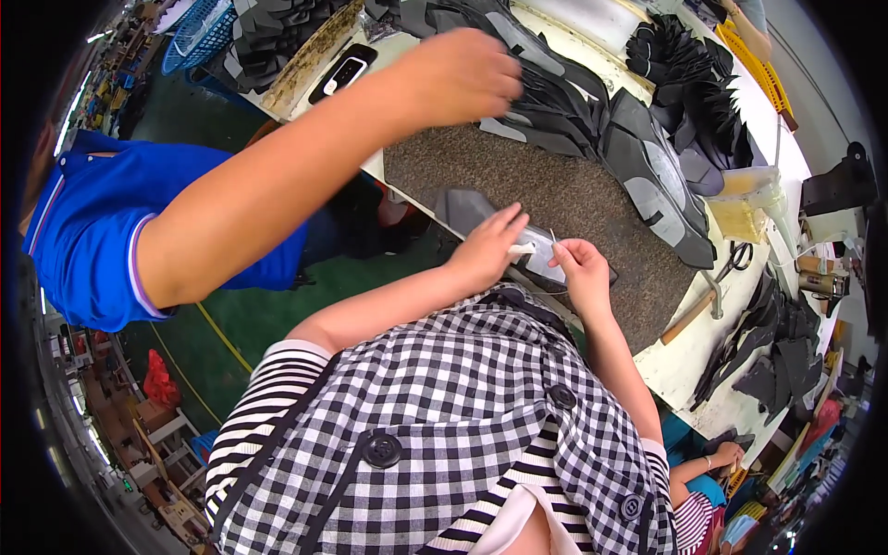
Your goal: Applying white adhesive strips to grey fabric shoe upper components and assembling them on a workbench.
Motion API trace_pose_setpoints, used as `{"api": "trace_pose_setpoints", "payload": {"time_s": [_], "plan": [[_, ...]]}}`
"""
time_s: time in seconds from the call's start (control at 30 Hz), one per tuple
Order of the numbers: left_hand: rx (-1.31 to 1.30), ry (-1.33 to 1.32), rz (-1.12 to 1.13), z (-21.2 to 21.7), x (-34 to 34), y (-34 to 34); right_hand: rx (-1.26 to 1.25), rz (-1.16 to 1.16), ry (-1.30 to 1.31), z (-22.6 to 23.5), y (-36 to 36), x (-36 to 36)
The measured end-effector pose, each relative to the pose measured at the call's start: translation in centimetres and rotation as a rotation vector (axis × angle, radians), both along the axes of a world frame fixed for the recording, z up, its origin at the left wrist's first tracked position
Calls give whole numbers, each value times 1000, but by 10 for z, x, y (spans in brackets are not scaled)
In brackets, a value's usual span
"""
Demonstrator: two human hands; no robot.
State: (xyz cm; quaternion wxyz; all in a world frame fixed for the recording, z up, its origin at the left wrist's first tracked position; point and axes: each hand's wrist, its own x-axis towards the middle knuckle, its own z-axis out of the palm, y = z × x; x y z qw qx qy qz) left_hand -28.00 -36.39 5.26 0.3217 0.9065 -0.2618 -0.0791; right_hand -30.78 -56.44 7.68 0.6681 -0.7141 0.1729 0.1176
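A dark grey, flexible flat piece (462, 211) with a lighter grey panel lies at the near edge of a brown, rough mat (536, 171). My left hand (486, 250) rests on it with the fingers stretched out. A small white bit (523, 249) shows beside that hand; whether it is held cannot be made out. To the right, my right hand (585, 276) is closed, thumb and forefinger pinching a thin white strand (553, 237) above the piece. Part of the piece is hidden under my hands.
A co-worker's bare arm (305, 176) reaches across from the left, its hand over stacked grey pieces (546, 102). A dark phone-like device (343, 74) lies near it. At right are a hammer (689, 319), scissors (737, 257) and black scraps (782, 370). A yellow basket (757, 69) stands farther back.
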Motion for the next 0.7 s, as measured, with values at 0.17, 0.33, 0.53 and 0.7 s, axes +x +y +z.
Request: {"api": "trace_pose_setpoints", "payload": {"time_s": [0.17,0.33,0.53,0.7], "plan": [[-33,-163,-39,-7,-3,44,-290,185,-112,-7,22,29],[132,16,58,-16,-4,42,-588,385,-199,-22,62,67],[42,-32,103,-20,-2,48,-671,298,-296,-30,72,69],[192,-94,-50,24,20,13,-738,203,-515,-39,74,68]]}}
